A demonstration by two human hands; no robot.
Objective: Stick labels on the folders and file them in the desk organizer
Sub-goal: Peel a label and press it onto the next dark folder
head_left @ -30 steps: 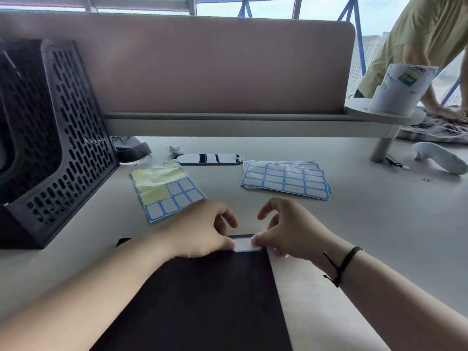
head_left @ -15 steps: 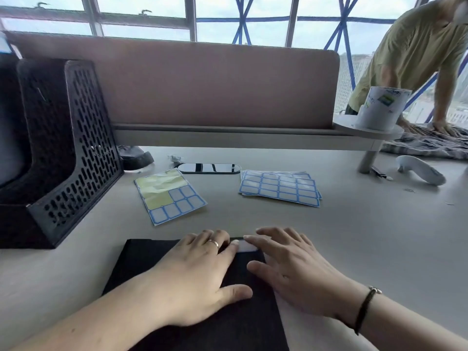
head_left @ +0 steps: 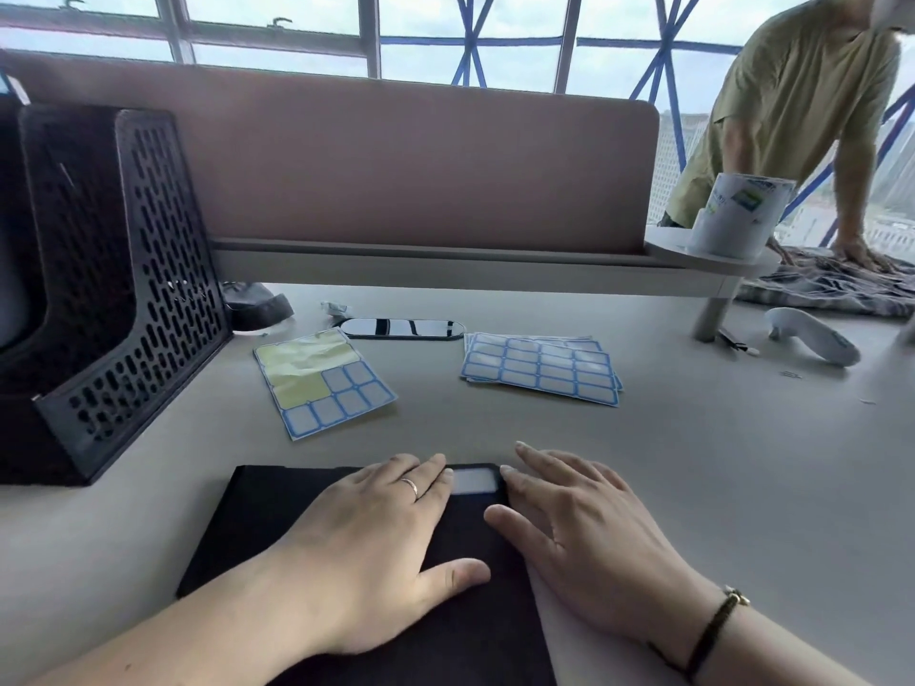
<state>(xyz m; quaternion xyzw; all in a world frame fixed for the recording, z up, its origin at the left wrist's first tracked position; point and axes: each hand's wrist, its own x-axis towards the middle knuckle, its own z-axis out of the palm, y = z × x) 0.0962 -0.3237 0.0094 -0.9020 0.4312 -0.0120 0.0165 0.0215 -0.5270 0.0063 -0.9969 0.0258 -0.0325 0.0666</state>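
The flat black folder (head_left: 376, 576) lies on the pale grey desk (head_left: 718, 462), close to the person. A small white label with a blue edge (head_left: 474, 480) sits at the folder's far right corner. Its long side runs left to right. The left hand (head_left: 381, 532) lies flat on the folder, fingers straight and close together, tips touching the label's left end. The right hand (head_left: 584, 527) lies flat too, fingers a little spread, touching the right end. Neither hand holds anything.

The black plastic desk organizer with holes (head_left: 114, 299) stands well apart, far to the left, so the left hand is nearer to it.

I count one folder, one stuck label, one partly used label sheet (head_left: 324, 383) and one small pile of full sheets (head_left: 542, 367).
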